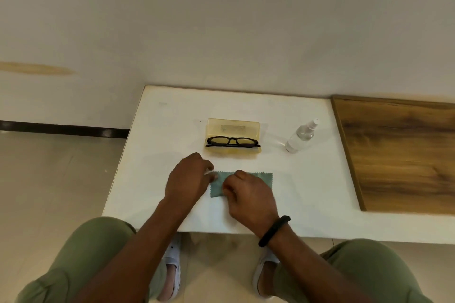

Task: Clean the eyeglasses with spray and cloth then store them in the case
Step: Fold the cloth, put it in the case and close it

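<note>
Black-framed eyeglasses (232, 141) lie folded in an open yellow translucent case (233, 130) at the middle of the white table (157, 135). A clear spray bottle (300, 137) with a white nozzle stands to the right of the case. A teal-green cloth (263, 178) lies flat on the table nearer to me. My left hand (188, 178) rests on the cloth's left edge, fingers curled onto it. My right hand (248, 195) covers the cloth's middle and pinches it between thumb and fingers.
A wooden board (403, 155) lies on the table's right part. A white wall rises right behind the table. The table's near edge runs above my knees, and tiled floor lies to the left.
</note>
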### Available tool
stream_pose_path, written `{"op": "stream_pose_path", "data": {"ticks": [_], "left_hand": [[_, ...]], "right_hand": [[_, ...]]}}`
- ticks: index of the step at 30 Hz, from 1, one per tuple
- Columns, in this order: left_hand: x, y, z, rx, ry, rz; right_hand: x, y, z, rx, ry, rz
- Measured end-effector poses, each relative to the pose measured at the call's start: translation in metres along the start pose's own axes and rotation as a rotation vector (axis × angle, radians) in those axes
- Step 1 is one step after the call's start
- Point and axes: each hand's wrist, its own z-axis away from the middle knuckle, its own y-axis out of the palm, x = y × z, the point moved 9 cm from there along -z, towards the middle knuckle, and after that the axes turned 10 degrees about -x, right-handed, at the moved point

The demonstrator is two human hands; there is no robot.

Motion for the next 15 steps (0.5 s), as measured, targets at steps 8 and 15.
{"op": "stream_pose_path", "data": {"ticks": [8, 15], "left_hand": [[-0.004, 0.001, 0.002, -0.009, 0.035, -0.090], [-0.002, -0.001, -0.001, 0.049, -0.032, -0.057]], "right_hand": [[0.026, 0.025, 0.005, -0.049, -0.111, 0.165], [0.041, 0.030, 0.010, -0.022, -0.122, 0.261]]}}
